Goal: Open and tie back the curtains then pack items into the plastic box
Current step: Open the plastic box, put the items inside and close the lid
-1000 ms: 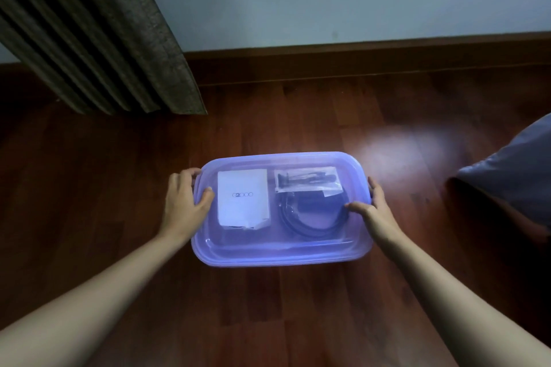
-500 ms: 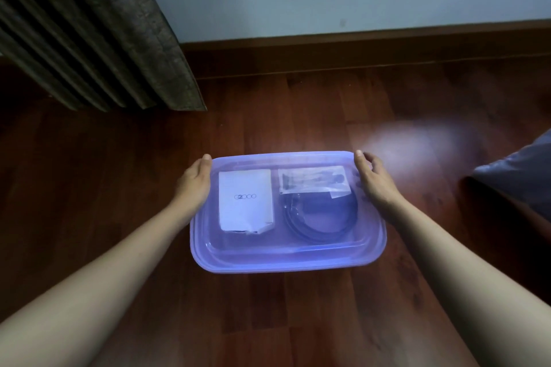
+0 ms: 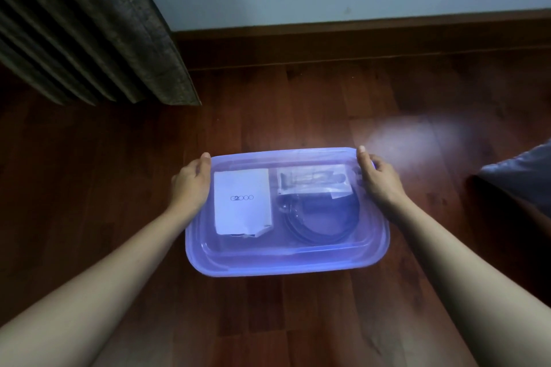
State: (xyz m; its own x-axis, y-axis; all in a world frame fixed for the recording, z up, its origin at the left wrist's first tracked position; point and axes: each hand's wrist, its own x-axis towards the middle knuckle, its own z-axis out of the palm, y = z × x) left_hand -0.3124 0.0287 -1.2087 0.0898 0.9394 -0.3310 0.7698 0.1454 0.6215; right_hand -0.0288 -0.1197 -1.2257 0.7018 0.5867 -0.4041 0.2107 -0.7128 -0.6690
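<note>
Box [image 3: 286, 259] of translucent purple plastic, rectangular with rounded corners, sits on the wooden floor [image 3: 298, 116], its lid on, a little way out from the wall. Through the lid show a white card [image 3: 243, 202] printed G2000 at the left, a clear packet [image 3: 313, 182] at the far right, and a dark coiled cable [image 3: 322, 217] below the packet. Left hand [image 3: 190, 185] grips the far left corner of the box, fingers clamped on its rim; right hand [image 3: 377, 179] grips the far right corner the same way. Curtain [image 3: 89, 24] hangs at the far left, its hem just above the floor
</note>
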